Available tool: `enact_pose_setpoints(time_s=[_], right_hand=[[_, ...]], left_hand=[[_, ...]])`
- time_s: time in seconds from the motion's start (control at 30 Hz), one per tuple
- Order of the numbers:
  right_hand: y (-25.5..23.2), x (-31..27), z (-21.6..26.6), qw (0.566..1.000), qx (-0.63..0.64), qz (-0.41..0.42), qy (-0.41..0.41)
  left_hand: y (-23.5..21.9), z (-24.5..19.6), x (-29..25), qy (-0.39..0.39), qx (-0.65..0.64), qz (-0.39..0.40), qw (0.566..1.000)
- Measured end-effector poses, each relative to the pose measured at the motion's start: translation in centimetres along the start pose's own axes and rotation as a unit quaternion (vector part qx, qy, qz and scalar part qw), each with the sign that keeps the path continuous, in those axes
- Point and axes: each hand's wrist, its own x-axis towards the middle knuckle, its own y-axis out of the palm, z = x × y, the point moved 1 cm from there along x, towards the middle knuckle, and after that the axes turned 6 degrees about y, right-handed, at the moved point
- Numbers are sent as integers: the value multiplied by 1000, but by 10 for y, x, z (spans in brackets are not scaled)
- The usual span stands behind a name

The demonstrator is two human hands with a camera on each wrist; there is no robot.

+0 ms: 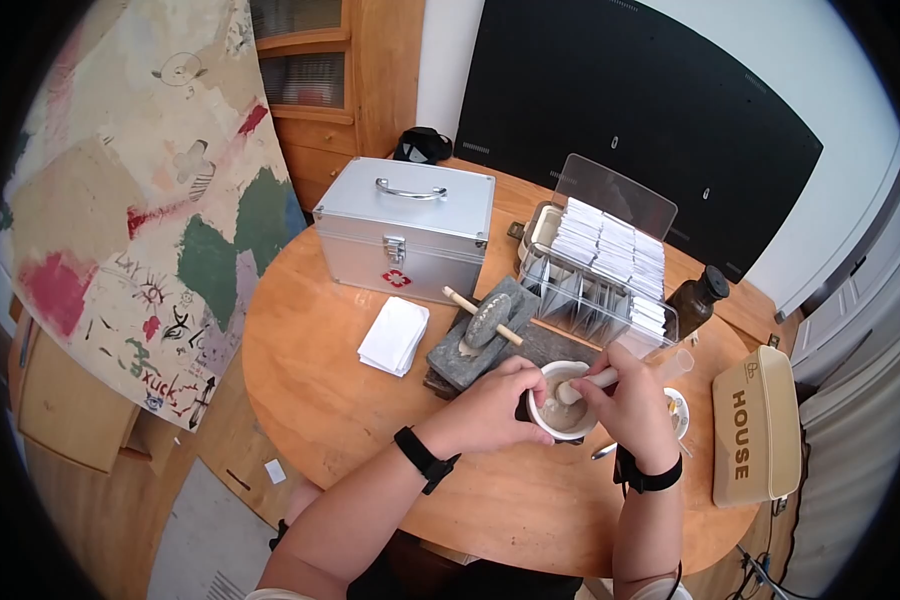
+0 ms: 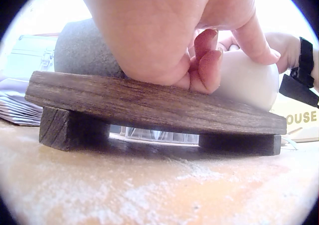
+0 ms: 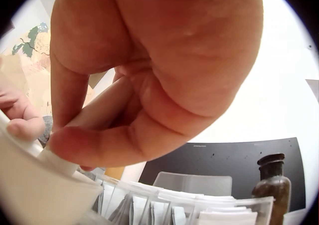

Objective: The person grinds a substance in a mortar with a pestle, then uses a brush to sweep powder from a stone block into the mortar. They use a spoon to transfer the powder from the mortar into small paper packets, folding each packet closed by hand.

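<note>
A white mortar [image 1: 573,434] stands at the near middle of the table, with pale powdery material inside. My left hand [image 1: 495,400] grips its left side, thumb and fingers spread about the rim. In the left wrist view, the mortar [image 2: 249,83] sits at the right end of a dark wooden stand [image 2: 149,105], other fingers curled beside it. My right hand [image 1: 638,400] holds a white pestle [image 3: 102,105] by its shaft, thumb and fingers around it. The pestle's rounded head [image 1: 568,392] is down inside the mortar.
Left of the mortar is a grey stone grinder [image 1: 465,360] with a wooden-handled wheel [image 1: 488,320]. Papers [image 1: 394,335] and a silver case [image 1: 405,225] stand beyond. A packet-filled clear box [image 1: 620,316], brown bottle [image 1: 698,300], small dish [image 1: 681,420] and beige HOUSE box [image 1: 758,430] are right.
</note>
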Motion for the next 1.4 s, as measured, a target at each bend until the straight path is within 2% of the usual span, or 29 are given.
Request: enact_pose_setpoints(time_s=[0.07,0.13,0.17,0.23,0.37,0.43,0.57,0.63,0.67,0.73,0.87,0.93,1.03,1.17,1.23,1.37,1.4], right_hand=[[3,0,3,1000,26,0,-5],[2,-3,11,998,40,53,-24],[-2,-3,15,998,40,53,-24],[-10,-4,17,994,12,109,28],[-12,-4,7,997,-19,71,37],[-6,-2,7,1000,-16,-8,-4],[3,-1,10,999,24,4,-42],[2,-2,13,998,37,58,-14],[-2,-2,14,998,37,58,-14],[-11,-2,11,993,17,106,48],[-13,-1,-1,996,0,72,52],[-10,0,0,1000,-8,15,25],[1,2,1,1000,25,-4,-8],[3,-2,11,998,42,23,-32],[-5,-4,19,996,19,86,15],[-13,-2,5,995,17,97,33],[-13,-2,1,997,8,72,37]], left_hand=[[1,1,0,1,-2,0,1000],[2,5,0,8,-7,-5,1000],[2,4,0,8,-6,-5,1000],[2,3,0,3,-9,-3,1000],[1,1,0,9,3,-4,1000],[1,0,0,4,3,-6,1000],[2,3,0,6,-9,-8,1000],[3,4,0,4,-12,-7,1000],[3,4,0,4,-12,-7,1000],[2,3,0,5,-6,-4,1000],[1,1,0,-4,-2,0,1000],[1,1,0,-3,-4,0,1000],[1,1,0,-1,-8,-2,1000],[1,3,0,-4,-11,0,1000],[4,7,0,28,8,-15,999],[1,2,0,0,-1,2,1000],[1,2,0,-2,-2,2,1000]])
